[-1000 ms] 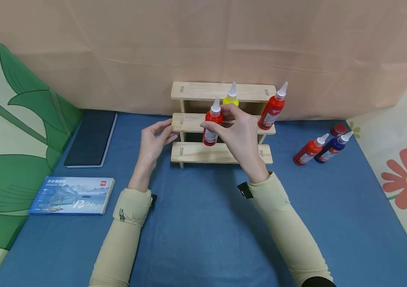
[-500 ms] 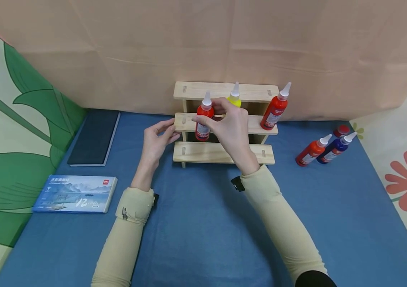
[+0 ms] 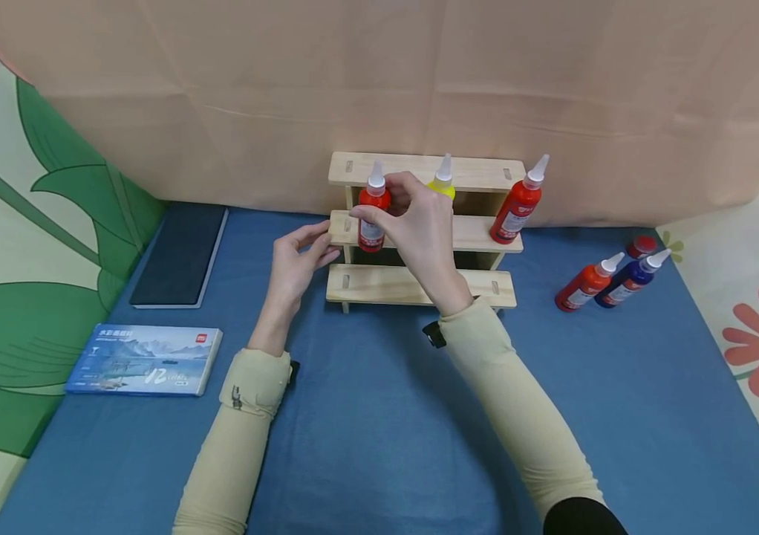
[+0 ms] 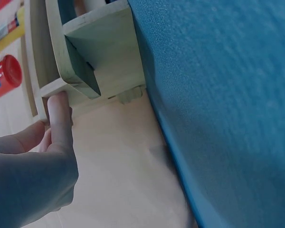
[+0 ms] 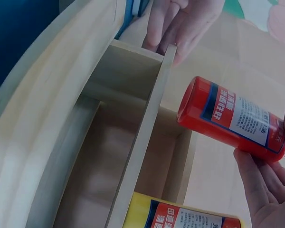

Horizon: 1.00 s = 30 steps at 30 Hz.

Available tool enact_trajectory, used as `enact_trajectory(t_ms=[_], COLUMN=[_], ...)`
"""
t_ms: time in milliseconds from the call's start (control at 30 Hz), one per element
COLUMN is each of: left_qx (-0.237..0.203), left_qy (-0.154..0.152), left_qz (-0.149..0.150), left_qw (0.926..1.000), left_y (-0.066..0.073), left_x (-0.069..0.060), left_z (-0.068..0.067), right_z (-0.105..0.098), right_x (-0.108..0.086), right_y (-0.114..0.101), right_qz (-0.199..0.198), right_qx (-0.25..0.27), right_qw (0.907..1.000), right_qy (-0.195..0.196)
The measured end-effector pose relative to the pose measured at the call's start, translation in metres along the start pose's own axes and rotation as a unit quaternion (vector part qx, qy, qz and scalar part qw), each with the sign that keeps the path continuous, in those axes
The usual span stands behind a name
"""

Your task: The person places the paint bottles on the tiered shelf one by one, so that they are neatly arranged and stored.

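Note:
My right hand (image 3: pixel 422 234) pinches a red paint bottle (image 3: pixel 370 232) with a white pointed cap between thumb and fingers. In the right wrist view, the base of this red bottle (image 5: pixel 228 118) is apart from the middle board, near its left end. At that end of the small three-tier wooden rack (image 3: pixel 422 285), my left hand (image 3: pixel 291 269) pinches the middle board with thumb and fingers. A yellow bottle (image 3: pixel 443 186) stands on the middle board, partly behind my right hand. Another red bottle (image 3: pixel 517 206) stands at the board's right end.
An orange-red bottle (image 3: pixel 583 286), a dark blue bottle (image 3: pixel 633 278) and a red-topped item (image 3: pixel 642 246), partly hidden, stand on the blue cloth at right. A dark notebook (image 3: pixel 180 255) and a blue paint box (image 3: pixel 145 360) lie at left. Beige cloth (image 3: pixel 379 82) hangs behind.
My right hand has carried the red bottle leftward and up toward the left end of the middle board. The left hand keeps its hold there. The view has shifted slightly.

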<state>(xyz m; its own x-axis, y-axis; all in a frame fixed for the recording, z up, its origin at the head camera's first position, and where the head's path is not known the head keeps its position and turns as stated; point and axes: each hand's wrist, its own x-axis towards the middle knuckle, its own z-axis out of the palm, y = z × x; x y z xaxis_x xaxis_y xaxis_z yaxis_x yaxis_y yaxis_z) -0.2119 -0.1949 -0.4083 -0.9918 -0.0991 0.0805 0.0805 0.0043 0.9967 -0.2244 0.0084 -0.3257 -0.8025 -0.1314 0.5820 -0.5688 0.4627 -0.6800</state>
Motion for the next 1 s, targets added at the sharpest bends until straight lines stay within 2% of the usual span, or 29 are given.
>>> enact_trajectory(t_ms=[400, 667, 1000], left_qx=[0.003, 0.003, 0.005], left_qy=[-0.002, -0.004, -0.007], left_qz=[-0.007, -0.003, -0.009], left_qw=[1.0, 1.0, 0.9999], left_y=[0.0, 0.001, 0.002], left_x=[0.0, 0.0, -0.001], left_z=[-0.001, 0.0, 0.0], right_z=[0.011, 0.018, 0.029], right_x=[0.017, 0.023, 0.025], right_y=[-0.004, -0.005, -0.002], right_qz=[-0.004, 0.013, 0.037], right_qx=[0.004, 0.007, -0.02], right_qw=[1.0, 0.9999, 0.999], right_qy=[-0.004, -0.005, -0.014])
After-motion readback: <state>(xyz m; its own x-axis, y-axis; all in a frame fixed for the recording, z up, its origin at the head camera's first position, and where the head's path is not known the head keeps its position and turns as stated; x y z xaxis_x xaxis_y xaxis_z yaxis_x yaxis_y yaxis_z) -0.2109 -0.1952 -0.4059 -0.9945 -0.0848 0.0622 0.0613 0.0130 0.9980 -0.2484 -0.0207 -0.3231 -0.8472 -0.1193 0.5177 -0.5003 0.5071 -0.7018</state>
